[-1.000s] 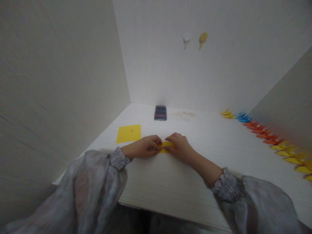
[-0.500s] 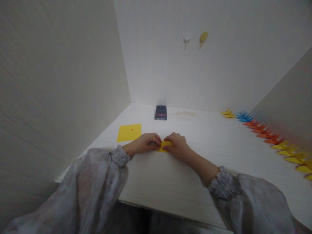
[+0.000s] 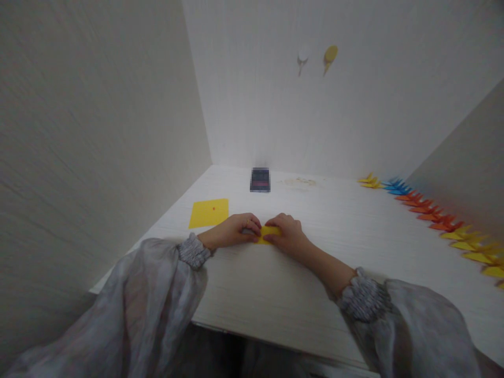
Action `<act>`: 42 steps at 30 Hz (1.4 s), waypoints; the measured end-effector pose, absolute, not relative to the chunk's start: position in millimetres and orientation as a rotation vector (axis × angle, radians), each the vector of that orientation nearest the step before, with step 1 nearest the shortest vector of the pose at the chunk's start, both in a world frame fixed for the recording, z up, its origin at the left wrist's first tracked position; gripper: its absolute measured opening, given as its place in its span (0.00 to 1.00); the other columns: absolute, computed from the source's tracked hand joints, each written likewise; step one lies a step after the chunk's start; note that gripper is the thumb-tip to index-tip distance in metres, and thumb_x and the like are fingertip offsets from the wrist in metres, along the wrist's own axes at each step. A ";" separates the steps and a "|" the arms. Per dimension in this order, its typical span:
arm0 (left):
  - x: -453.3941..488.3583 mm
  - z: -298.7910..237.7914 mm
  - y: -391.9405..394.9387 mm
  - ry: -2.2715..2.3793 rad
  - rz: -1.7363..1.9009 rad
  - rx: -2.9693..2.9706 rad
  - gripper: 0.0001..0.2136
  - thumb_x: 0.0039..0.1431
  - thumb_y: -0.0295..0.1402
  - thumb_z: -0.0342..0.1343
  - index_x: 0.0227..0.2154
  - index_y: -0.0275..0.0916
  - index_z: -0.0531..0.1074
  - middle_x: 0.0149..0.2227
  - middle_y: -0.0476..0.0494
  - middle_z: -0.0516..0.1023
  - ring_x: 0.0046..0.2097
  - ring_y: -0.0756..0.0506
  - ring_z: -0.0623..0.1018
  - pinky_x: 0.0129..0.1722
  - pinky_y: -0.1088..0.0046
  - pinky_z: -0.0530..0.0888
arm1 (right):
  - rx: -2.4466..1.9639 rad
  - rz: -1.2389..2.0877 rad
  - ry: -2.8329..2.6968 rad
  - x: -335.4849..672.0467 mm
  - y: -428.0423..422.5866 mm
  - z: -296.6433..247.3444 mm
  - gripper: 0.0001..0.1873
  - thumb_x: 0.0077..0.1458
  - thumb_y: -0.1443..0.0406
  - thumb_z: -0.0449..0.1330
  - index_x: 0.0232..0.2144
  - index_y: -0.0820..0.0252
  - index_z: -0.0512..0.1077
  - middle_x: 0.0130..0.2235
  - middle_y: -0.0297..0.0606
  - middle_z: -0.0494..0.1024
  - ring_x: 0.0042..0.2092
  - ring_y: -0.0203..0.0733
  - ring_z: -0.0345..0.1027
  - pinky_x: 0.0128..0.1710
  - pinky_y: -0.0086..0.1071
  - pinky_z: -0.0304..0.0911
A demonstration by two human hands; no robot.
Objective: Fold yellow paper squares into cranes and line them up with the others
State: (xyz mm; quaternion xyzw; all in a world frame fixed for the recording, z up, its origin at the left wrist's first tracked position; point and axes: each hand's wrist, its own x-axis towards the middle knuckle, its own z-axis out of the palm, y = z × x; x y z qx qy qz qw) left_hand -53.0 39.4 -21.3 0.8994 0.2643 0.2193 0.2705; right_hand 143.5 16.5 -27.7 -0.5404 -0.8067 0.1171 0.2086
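Between my hands, low over the white table, is a small piece of folded yellow paper [image 3: 268, 235]. My left hand [image 3: 242, 229] pinches its left edge; a ring shows on one finger. On the other side, my right hand [image 3: 286, 231] grips the right part between thumb and fingers. Much of the paper is covered by my fingers, so its folds cannot be made out. Behind my left wrist lies a flat yellow sheet [image 3: 208, 213] with a small red dot on it.
A dark, blurred-out device [image 3: 260, 180] rests near the back wall. Along the right side runs a row of folded paper pieces [image 3: 427, 210] in yellow, blue and orange-red. Two hooks, one white [image 3: 303, 54] and one yellow [image 3: 331, 53], are on the wall. The table's front edge [image 3: 275, 342] is close.
Both hands keep their grip on the yellow paper, with only a very slight shift of the fingers. The whole view has tilted a little.
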 end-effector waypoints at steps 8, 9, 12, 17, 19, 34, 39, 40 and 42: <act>-48.6 -27.3 42.2 0.994 0.836 2.413 0.16 0.48 0.39 0.55 0.39 0.36 0.68 0.38 0.41 0.67 0.40 0.47 0.68 0.42 0.67 0.67 | -1.480 0.316 -2.208 142.7 13.9 -27.7 0.15 0.42 0.60 0.61 0.36 0.56 0.71 0.37 0.39 0.71 0.41 0.45 0.62 0.40 0.39 0.52; -47.4 -27.5 42.3 1.042 0.812 2.429 0.17 0.47 0.40 0.55 0.39 0.36 0.68 0.38 0.41 0.67 0.41 0.46 0.68 0.42 0.66 0.67 | -1.467 0.319 -2.208 142.4 13.3 -26.5 0.15 0.43 0.60 0.61 0.36 0.56 0.71 0.37 0.38 0.71 0.41 0.44 0.62 0.40 0.39 0.52; -43.5 -25.9 41.1 1.095 0.719 2.485 0.15 0.44 0.41 0.57 0.33 0.37 0.72 0.40 0.41 0.67 0.43 0.44 0.67 0.45 0.64 0.65 | -1.414 0.338 -2.201 141.7 11.6 -23.3 0.14 0.44 0.58 0.60 0.35 0.57 0.71 0.36 0.39 0.71 0.41 0.43 0.62 0.39 0.38 0.52; -39.3 -19.8 35.2 1.076 0.749 2.414 0.13 0.42 0.38 0.59 0.28 0.34 0.68 0.37 0.43 0.70 0.40 0.46 0.68 0.42 0.68 0.66 | -1.373 0.334 -2.135 140.3 8.8 -21.8 0.14 0.42 0.58 0.61 0.32 0.59 0.70 0.35 0.38 0.71 0.39 0.42 0.62 0.38 0.36 0.52; -38.5 -19.0 33.4 1.078 0.710 2.324 0.12 0.44 0.37 0.58 0.29 0.35 0.67 0.33 0.45 0.71 0.36 0.48 0.69 0.36 0.71 0.67 | -1.393 0.317 -2.117 139.5 7.4 -20.9 0.14 0.42 0.58 0.61 0.31 0.59 0.70 0.34 0.37 0.72 0.37 0.41 0.62 0.38 0.37 0.51; -29.5 -15.9 28.1 0.924 0.771 1.391 0.20 0.42 0.32 0.61 0.36 0.37 0.58 0.20 0.52 0.72 0.24 0.48 0.77 0.23 0.75 0.73 | -1.648 0.356 -1.875 141.7 5.4 -6.8 0.10 0.43 0.58 0.59 0.28 0.55 0.74 0.28 0.34 0.74 0.34 0.41 0.65 0.38 0.37 0.50; -28.0 -19.0 29.1 0.885 0.760 1.401 0.21 0.40 0.30 0.62 0.34 0.37 0.56 0.20 0.51 0.74 0.23 0.48 0.77 0.22 0.76 0.73 | -1.536 0.052 -2.069 146.2 3.3 5.6 0.11 0.46 0.56 0.56 0.30 0.54 0.74 0.31 0.35 0.76 0.40 0.45 0.64 0.46 0.47 0.40; -27.1 -20.0 29.0 0.863 0.744 1.414 0.21 0.40 0.30 0.62 0.34 0.37 0.56 0.20 0.51 0.74 0.23 0.48 0.76 0.22 0.76 0.73 | -1.516 0.032 -2.107 147.3 3.4 9.1 0.12 0.46 0.57 0.56 0.31 0.54 0.74 0.31 0.35 0.77 0.40 0.45 0.64 0.47 0.47 0.40; -25.3 -21.1 28.1 0.793 0.707 1.426 0.20 0.41 0.30 0.61 0.34 0.37 0.56 0.20 0.51 0.74 0.23 0.48 0.77 0.23 0.76 0.73 | -1.496 0.136 -2.201 149.4 4.6 15.5 0.12 0.47 0.57 0.56 0.33 0.55 0.73 0.30 0.35 0.77 0.37 0.42 0.66 0.44 0.43 0.46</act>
